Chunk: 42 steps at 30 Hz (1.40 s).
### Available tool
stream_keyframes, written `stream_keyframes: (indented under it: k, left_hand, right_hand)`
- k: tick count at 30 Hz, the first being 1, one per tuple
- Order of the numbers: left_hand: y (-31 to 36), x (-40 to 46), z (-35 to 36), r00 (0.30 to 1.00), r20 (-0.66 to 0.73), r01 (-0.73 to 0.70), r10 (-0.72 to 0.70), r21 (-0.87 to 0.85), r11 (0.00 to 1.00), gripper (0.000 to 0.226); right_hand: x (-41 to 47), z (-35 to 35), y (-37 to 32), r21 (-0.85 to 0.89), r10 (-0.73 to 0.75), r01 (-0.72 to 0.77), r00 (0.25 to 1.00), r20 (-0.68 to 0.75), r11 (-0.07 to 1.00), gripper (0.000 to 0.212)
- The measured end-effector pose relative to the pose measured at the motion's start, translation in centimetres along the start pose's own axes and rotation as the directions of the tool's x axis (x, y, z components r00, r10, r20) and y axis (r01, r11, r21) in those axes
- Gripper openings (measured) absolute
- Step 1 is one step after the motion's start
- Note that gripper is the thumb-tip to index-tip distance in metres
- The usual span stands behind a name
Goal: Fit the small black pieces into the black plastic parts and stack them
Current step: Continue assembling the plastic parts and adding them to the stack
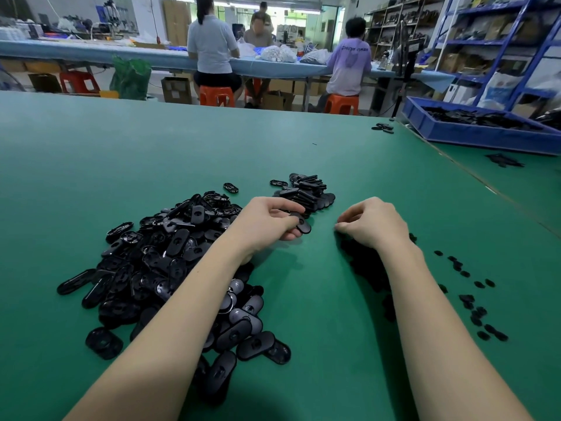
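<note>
Left hand (267,221) pinching one black plastic part (302,223) beside finished stack (306,192), presumably steadying it; right hand (372,223) curled over small black pieces (479,302) (contents unclear).

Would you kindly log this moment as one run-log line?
left hand: holds oval part | right hand: fingers curled, contents hidden | loose pile: left | stack: ahead

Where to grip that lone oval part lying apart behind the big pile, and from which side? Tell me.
Pinch the lone oval part across its narrow width, on the two long edges, coming down from above. It lies flat on the green table, apart from the pile, so both edges look free.
</note>
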<state>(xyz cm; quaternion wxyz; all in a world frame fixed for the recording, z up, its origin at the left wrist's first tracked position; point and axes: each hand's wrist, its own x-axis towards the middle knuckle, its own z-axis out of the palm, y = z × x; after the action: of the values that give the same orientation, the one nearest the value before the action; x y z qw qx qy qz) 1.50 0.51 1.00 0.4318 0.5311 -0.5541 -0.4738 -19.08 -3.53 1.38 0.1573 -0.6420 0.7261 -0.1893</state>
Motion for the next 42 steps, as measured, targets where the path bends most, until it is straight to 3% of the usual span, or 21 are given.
stream_keyframes:
  k: [4, 20, 22, 24, 27, 30, 35, 42]
  left_hand:
    - [-0.3, 0.1, -0.2, 0.999, 0.042, 0.014, -0.014, 0.014, 1.000, 0.033]
    - [-0.8, 0.3, -0.4, 1.000, 0.001, 0.011, -0.011, 0.098, 0.995, 0.023]
    - [-1.0, 0.4, -0.5, 1.000, -0.012, 0.007, -0.006, 0.089, 0.996, 0.023]
    - [-1.1, 0.4, -0.5, 1.000, -0.030, -0.001, 0.003, 0.077, 0.997, 0.023]
    - [-1.2, 0.6, -0.6, 0.997, -0.072, -0.010, 0.016, 0.082, 0.997, 0.024]
    - [-1.3, 0.7, -0.6, 0.995, -0.091, -0.026, 0.034, 0.094, 0.995, 0.024]
    - [-1.4, 0.7, -0.6, 0.990, -0.114, -0.064, 0.083, 0.157, 0.985, 0.023]
    - [-1.5, 0.7, -0.6, 0.987, -0.111, -0.092, 0.112, 0.172, 0.981, 0.022]
  right_hand:
    - [0.1, 0.1, -0.2, -0.030, 0.027, -0.027, 0.999, -0.026, 0.999, 0.009]
    - [-0.5, -0.4, -0.6, -0.072, 0.027, -0.028, 0.999, -0.022, 0.997, 0.008]
    - [-0.4, -0.6, -0.8, -0.011, -0.005, 0.005, 1.000, -0.027, 1.000, 0.006]
    - [-0.3, -0.8, -1.0, 0.162, -0.048, 0.047, 0.999, -0.002, 0.986, 0.004]
    - [-0.5, -1.1, -1.6, 0.420, -0.156, 0.106, 0.984, 0.086, 0.901, 0.007]
    - [-1.0, -1.0, -2.2, 0.529, -0.244, 0.123, 0.956, 0.165, 0.840, 0.008]
    - [-1.5, -0.7, -2.6, 0.598, -0.312, 0.129, 0.926, 0.213, 0.791, 0.009]
    - [-1.2, 0.0, -2.7, 0.580, -0.270, 0.125, 0.947, 0.172, 0.805, 0.008]
